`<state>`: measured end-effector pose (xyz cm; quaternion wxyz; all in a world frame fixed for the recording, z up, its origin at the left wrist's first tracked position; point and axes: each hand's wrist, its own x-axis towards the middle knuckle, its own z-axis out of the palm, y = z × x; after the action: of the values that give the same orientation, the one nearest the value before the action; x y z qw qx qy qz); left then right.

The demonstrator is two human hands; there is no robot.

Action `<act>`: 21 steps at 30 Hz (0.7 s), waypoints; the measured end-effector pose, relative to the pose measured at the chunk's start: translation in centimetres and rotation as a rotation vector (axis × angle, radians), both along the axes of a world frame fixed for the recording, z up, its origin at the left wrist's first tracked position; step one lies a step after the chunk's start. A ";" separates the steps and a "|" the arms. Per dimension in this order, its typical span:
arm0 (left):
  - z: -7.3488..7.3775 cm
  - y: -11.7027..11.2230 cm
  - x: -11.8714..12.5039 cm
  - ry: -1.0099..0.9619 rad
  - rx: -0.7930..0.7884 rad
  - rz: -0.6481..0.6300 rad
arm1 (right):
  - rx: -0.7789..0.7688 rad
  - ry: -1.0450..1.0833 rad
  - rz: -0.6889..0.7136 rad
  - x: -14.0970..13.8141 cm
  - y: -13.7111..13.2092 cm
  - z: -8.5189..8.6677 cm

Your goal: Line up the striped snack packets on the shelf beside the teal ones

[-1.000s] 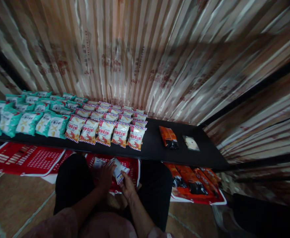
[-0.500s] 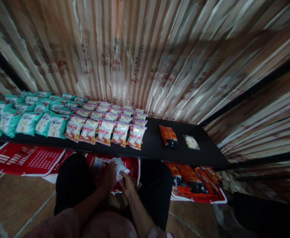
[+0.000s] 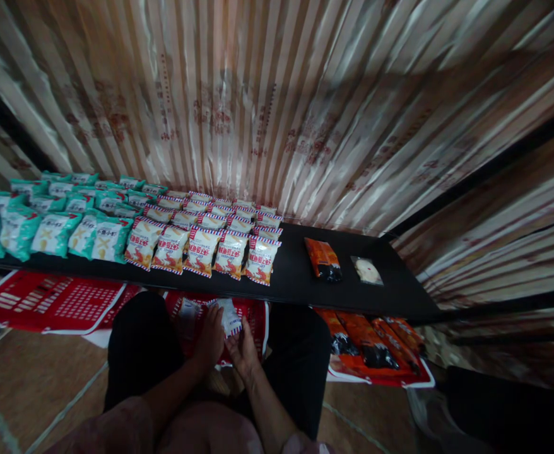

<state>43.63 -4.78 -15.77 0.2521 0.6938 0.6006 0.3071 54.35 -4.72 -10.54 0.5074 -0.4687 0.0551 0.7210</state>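
Both my hands meet low in the middle, over a red basket (image 3: 258, 321) between my knees. My left hand (image 3: 211, 337) and my right hand (image 3: 243, 347) grip a small white snack packet (image 3: 229, 317) with a red and blue striped edge. Another such packet (image 3: 188, 309) lies in the basket just left of my left hand. Above them, on a black shelf (image 3: 296, 280), stand rows of the same white and red packets (image 3: 201, 243).
Teal packets (image 3: 54, 221) fill the shelf's left part. An orange and black packet (image 3: 323, 258) and a clear pouch (image 3: 366, 271) lie on its right part. Orange packets (image 3: 371, 340) fill a red tray at lower right. A flat red basket (image 3: 50, 302) lies at left. Striped curtain behind.
My hands have lifted the white packet slightly and drawn closer together around it. The shelf's packets have not moved.
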 end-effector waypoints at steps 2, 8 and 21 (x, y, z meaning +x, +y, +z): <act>0.2 0.0 -0.1 -0.005 -0.044 0.009 | -0.007 0.014 0.005 0.1 0.1 0.2; 0.0 0.0 -0.4 -0.030 -0.033 -0.018 | -0.060 -0.040 0.037 0.2 0.0 0.0; -0.3 0.0 -1.0 -0.104 -0.042 0.016 | -0.094 -0.100 0.029 0.2 -0.2 -0.3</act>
<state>42.67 -4.78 -16.11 0.2950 0.6668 0.5985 0.3319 54.53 -4.93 -10.86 0.4765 -0.5284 0.0568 0.7004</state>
